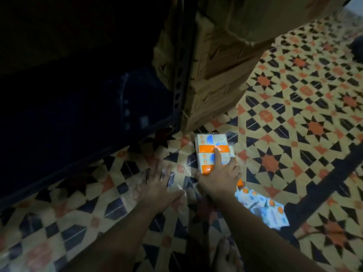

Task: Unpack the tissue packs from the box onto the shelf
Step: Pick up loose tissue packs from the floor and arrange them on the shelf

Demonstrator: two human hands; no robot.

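Observation:
A white, blue and orange tissue pack (211, 148) is held low over the patterned floor. My right hand (220, 177) grips its near end, with the forefinger stretched along the top. My left hand (159, 185) lies spread with straight fingers on clear plastic wrap (176, 173) on the floor, left of the pack. More tissue packs (263, 209) lie in a loose heap on the floor under my right forearm. The dark shelf (68, 114) opens at the left, and its inside is too dark to see.
Stacked cardboard boxes (216, 75) stand just behind the pack, against a perforated metal shelf post (179, 91). Tiled floor (304, 114) spreads to the right. A bare foot (225, 256) shows at the bottom edge.

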